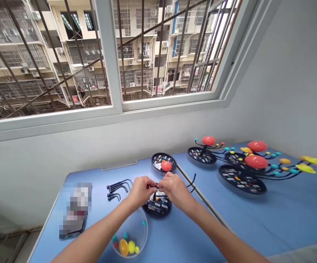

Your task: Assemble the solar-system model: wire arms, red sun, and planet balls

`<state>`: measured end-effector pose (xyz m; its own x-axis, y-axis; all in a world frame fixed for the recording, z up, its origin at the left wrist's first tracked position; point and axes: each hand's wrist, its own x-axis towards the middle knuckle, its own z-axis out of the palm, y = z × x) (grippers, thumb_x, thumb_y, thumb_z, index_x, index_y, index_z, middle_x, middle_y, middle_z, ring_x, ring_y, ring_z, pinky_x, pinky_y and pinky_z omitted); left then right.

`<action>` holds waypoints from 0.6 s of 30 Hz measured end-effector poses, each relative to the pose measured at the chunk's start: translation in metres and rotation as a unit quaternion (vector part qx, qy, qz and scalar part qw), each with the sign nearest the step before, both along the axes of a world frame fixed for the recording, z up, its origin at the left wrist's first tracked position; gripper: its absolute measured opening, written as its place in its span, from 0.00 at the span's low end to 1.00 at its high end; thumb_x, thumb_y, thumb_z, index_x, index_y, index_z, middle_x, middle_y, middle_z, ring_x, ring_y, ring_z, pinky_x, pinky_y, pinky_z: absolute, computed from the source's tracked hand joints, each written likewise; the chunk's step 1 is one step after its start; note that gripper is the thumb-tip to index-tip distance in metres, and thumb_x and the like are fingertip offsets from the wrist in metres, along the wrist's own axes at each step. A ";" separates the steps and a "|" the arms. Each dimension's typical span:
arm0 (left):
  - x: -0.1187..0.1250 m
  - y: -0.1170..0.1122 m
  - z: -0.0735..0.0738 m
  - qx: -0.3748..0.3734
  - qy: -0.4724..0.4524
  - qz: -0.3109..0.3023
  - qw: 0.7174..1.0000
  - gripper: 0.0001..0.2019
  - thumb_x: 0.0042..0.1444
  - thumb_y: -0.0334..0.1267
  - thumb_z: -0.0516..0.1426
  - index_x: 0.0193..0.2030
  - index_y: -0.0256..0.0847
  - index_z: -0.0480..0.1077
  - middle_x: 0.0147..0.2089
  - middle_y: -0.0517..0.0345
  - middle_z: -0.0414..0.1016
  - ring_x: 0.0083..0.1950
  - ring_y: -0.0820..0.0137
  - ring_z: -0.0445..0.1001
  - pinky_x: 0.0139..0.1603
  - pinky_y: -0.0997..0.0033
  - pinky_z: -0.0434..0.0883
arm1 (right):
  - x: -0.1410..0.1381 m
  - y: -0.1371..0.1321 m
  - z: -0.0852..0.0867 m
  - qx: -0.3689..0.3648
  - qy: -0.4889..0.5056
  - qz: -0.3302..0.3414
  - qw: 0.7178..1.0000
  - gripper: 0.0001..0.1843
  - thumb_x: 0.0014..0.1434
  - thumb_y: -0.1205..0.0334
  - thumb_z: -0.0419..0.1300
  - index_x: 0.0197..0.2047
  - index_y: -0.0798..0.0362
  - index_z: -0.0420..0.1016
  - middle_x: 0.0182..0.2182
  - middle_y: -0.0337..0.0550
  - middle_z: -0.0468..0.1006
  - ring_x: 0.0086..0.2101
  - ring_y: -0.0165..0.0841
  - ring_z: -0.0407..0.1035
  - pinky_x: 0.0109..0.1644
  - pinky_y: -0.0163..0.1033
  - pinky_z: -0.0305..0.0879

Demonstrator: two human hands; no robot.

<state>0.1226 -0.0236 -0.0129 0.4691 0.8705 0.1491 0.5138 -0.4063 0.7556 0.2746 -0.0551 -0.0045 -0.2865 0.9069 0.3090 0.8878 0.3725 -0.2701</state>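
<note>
Directly above the round black base (157, 212), the left hand (141, 189) and the right hand (176, 188) are pinching a small, mostly hidden dark part (157, 187) between their fingertips. Left of the base, curved black rods (117, 186) are lying on the blue table (196, 237). Near-left of the base, a clear bowl (140, 237) is containing coloured balls (131, 247). Beyond the base, a red dome (166, 166) is sitting on a second disc (157, 159).

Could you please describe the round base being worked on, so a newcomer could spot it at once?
On the blue table below the window, find the clear bowl. Beyond it to the right, partly hidden by the left hand and right hand, lies the round black base. Unlike other black bases, which carry red domes, it shows none.
</note>
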 end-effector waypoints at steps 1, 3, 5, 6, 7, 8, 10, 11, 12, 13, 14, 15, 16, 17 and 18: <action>0.000 0.000 0.000 -0.004 0.002 -0.002 1.000 0.08 0.44 0.27 0.57 0.31 0.38 0.77 0.28 0.59 0.74 0.28 0.73 0.68 0.31 0.76 0.64 | 0.000 0.001 0.001 -0.006 -0.001 0.000 1.000 0.10 0.53 0.70 0.57 0.25 0.51 0.77 0.21 0.40 0.75 0.30 0.32 0.65 0.33 0.35 0.53; 0.001 0.001 0.001 -0.010 0.009 -0.001 1.000 0.09 0.43 0.27 0.57 0.31 0.38 0.77 0.29 0.59 0.75 0.29 0.73 0.68 0.31 0.76 0.64 | 0.000 0.004 0.003 -0.012 -0.005 -0.004 1.000 0.09 0.51 0.71 0.59 0.25 0.51 0.78 0.21 0.40 0.75 0.30 0.32 0.65 0.32 0.35 0.53; 0.002 0.002 0.002 -0.011 0.017 0.005 1.000 0.10 0.42 0.26 0.57 0.31 0.38 0.77 0.29 0.59 0.76 0.29 0.73 0.68 0.31 0.76 0.64 | 0.000 0.005 0.004 -0.011 -0.013 -0.008 1.000 0.09 0.51 0.71 0.59 0.24 0.52 0.78 0.22 0.42 0.75 0.31 0.34 0.65 0.32 0.36 0.53; 0.002 0.002 0.001 -0.011 0.018 0.008 1.000 0.10 0.42 0.26 0.57 0.31 0.37 0.77 0.29 0.59 0.76 0.29 0.73 0.68 0.31 0.76 0.64 | 0.000 0.005 0.005 -0.010 -0.018 -0.008 1.000 0.09 0.50 0.71 0.58 0.24 0.52 0.78 0.22 0.43 0.75 0.31 0.34 0.65 0.33 0.36 0.53; 0.002 0.002 0.001 -0.012 0.018 0.010 1.000 0.10 0.42 0.26 0.56 0.31 0.37 0.77 0.29 0.59 0.76 0.29 0.73 0.68 0.31 0.77 0.64 | -0.001 0.005 0.006 -0.009 -0.022 -0.006 1.000 0.10 0.50 0.72 0.58 0.23 0.52 0.78 0.21 0.43 0.76 0.31 0.34 0.65 0.33 0.36 0.53; 0.002 0.002 0.001 -0.014 0.016 0.009 1.000 0.10 0.42 0.26 0.57 0.31 0.37 0.77 0.28 0.59 0.76 0.28 0.74 0.68 0.30 0.77 0.63 | -0.001 0.005 0.006 -0.009 -0.026 -0.003 1.000 0.10 0.50 0.72 0.58 0.23 0.52 0.78 0.21 0.43 0.76 0.31 0.34 0.65 0.33 0.36 0.54; 0.000 0.002 -0.001 -0.016 0.008 0.004 1.000 0.09 0.41 0.27 0.57 0.31 0.37 0.77 0.26 0.60 0.75 0.26 0.74 0.66 0.28 0.77 0.62 | -0.002 0.006 0.005 -0.010 -0.029 0.005 1.000 0.10 0.50 0.73 0.58 0.23 0.52 0.78 0.21 0.42 0.76 0.31 0.33 0.65 0.33 0.36 0.54; -0.001 0.001 -0.001 -0.017 0.003 0.000 1.000 0.09 0.41 0.28 0.58 0.31 0.36 0.77 0.25 0.61 0.74 0.25 0.74 0.66 0.27 0.78 0.61 | -0.002 0.006 0.005 -0.009 -0.028 0.008 1.000 0.10 0.50 0.73 0.59 0.23 0.53 0.78 0.21 0.42 0.76 0.31 0.33 0.65 0.33 0.35 0.55; -0.002 0.001 -0.001 -0.018 -0.001 -0.004 1.000 0.08 0.41 0.29 0.58 0.30 0.36 0.77 0.24 0.61 0.74 0.25 0.75 0.65 0.26 0.78 0.60 | -0.002 0.006 0.005 -0.007 -0.027 0.011 1.000 0.10 0.50 0.73 0.59 0.23 0.53 0.78 0.21 0.42 0.76 0.31 0.33 0.65 0.33 0.35 0.55; -0.002 0.001 -0.001 -0.020 -0.005 -0.005 1.000 0.08 0.41 0.30 0.59 0.30 0.35 0.77 0.23 0.62 0.73 0.24 0.75 0.64 0.25 0.78 0.60 | -0.002 0.006 0.004 -0.005 -0.024 0.013 1.000 0.09 0.50 0.73 0.59 0.24 0.53 0.78 0.21 0.42 0.76 0.31 0.33 0.65 0.34 0.35 0.55; -0.003 0.001 -0.001 -0.022 -0.007 -0.004 1.000 0.08 0.41 0.30 0.58 0.30 0.35 0.77 0.22 0.62 0.73 0.24 0.75 0.64 0.25 0.78 0.60 | -0.002 0.006 0.004 -0.002 -0.021 0.014 1.000 0.09 0.50 0.72 0.59 0.24 0.52 0.78 0.22 0.41 0.76 0.31 0.33 0.65 0.34 0.36 0.56; -0.003 0.001 0.000 -0.024 -0.009 0.000 1.000 0.08 0.42 0.29 0.58 0.30 0.35 0.77 0.22 0.62 0.73 0.24 0.75 0.64 0.25 0.78 0.60 | -0.002 0.005 0.003 0.000 -0.017 0.014 1.000 0.09 0.50 0.72 0.59 0.24 0.52 0.78 0.21 0.41 0.76 0.31 0.33 0.65 0.34 0.36 0.56; -0.003 0.001 0.000 -0.025 -0.009 0.005 1.000 0.08 0.42 0.29 0.58 0.30 0.35 0.77 0.23 0.62 0.73 0.24 0.75 0.64 0.26 0.78 0.60 | -0.002 0.004 0.003 0.003 -0.012 0.014 1.000 0.09 0.51 0.72 0.59 0.24 0.52 0.78 0.21 0.41 0.75 0.31 0.34 0.65 0.34 0.36 0.56; -0.003 0.001 0.001 -0.025 -0.009 0.010 1.000 0.08 0.42 0.28 0.58 0.30 0.36 0.77 0.23 0.61 0.73 0.25 0.75 0.64 0.26 0.78 0.60 | -0.002 0.003 0.002 0.005 -0.007 0.014 1.000 0.09 0.51 0.72 0.59 0.25 0.52 0.78 0.21 0.41 0.75 0.31 0.34 0.65 0.34 0.36 0.56; -0.003 0.000 0.001 -0.025 -0.012 0.013 1.000 0.08 0.42 0.28 0.58 0.30 0.36 0.77 0.24 0.61 0.73 0.25 0.75 0.65 0.27 0.77 0.60 | -0.002 0.002 0.002 0.007 -0.003 0.013 1.000 0.09 0.52 0.72 0.59 0.27 0.52 0.78 0.22 0.41 0.75 0.31 0.34 0.65 0.35 0.37 0.57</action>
<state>0.1199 -0.0235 -0.0122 0.4428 0.8891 0.1156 0.5051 -0.3539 0.7872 0.2727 -0.0532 -0.0030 -0.3122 0.8946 0.3197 0.8791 0.3996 -0.2598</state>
